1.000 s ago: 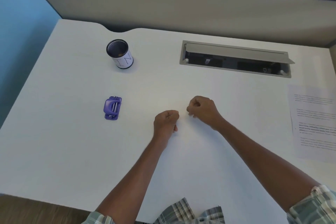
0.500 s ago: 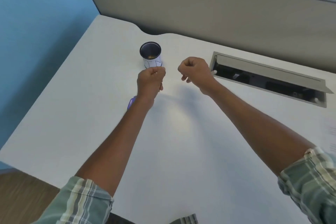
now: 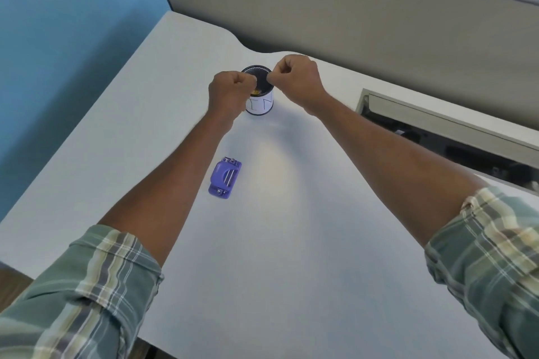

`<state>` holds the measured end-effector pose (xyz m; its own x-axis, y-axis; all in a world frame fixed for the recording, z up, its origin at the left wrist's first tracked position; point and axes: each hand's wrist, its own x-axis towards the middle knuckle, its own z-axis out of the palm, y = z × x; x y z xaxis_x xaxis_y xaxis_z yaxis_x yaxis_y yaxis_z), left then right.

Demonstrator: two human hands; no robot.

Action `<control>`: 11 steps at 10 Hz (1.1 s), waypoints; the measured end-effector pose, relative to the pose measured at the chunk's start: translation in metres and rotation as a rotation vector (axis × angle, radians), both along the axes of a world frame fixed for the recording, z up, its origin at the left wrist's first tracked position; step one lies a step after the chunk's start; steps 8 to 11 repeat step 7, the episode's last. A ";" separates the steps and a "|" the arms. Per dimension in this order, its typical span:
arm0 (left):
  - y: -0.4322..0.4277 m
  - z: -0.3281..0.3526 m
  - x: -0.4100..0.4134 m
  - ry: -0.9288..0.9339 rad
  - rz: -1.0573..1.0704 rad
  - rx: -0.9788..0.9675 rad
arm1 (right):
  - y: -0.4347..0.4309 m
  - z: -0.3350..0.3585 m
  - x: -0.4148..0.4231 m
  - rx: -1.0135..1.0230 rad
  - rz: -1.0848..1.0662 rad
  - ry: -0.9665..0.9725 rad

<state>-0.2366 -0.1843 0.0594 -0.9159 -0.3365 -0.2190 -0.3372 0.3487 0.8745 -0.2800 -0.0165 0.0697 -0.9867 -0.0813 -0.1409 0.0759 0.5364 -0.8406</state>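
Showing both hands raised over a cup at the far left part of a white desk [image 3: 262, 271]. The left hand [image 3: 230, 93] was held with its fingers curled into a closed fist, thumb pressed to the forefinger, just over the cup's near-left rim. The right hand [image 3: 297, 79] was closed in the same manner, its knuckles turned upward, over the right rim. The fingertips of the two hands were brought close together above the opening. Nothing could be made out between the fingers of either hand, and whether some very small thing was pinched there could not be told.

The cup [image 3: 261, 105] was seen standing upright on the desk, below and between the two hands. Its inside was dark and mesh-like, and its white outer wall was marked with the letters "IN". A small yellowish item was glimpsed inside it but could not be identified.

A purple device [image 3: 224, 178] with metal parts was laid flat on the desk, nearer the person than the cup and between the two forearms. An open cable tray [image 3: 437, 131] was set into the desk at the right. A grey partition [image 3: 379, 14] was placed along the far edge, with a blue wall [image 3: 58, 23] at the left. Rolled plaid sleeves [image 3: 81, 285] were worn on both arms.
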 end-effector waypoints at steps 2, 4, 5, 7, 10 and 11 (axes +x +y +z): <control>-0.009 -0.008 -0.013 0.005 -0.016 -0.075 | -0.010 -0.007 -0.012 0.164 0.048 0.044; -0.018 -0.013 -0.018 0.026 -0.011 -0.111 | -0.012 -0.007 -0.014 0.227 0.073 0.081; -0.018 -0.014 -0.019 0.048 -0.012 -0.105 | -0.013 -0.006 -0.014 0.210 0.077 0.073; -0.017 -0.013 -0.018 0.058 0.007 -0.111 | -0.016 -0.005 -0.010 0.163 0.076 0.093; -0.017 -0.013 -0.018 0.058 0.007 -0.111 | -0.016 -0.005 -0.010 0.163 0.076 0.093; -0.017 -0.013 -0.018 0.058 0.007 -0.111 | -0.016 -0.005 -0.010 0.163 0.076 0.093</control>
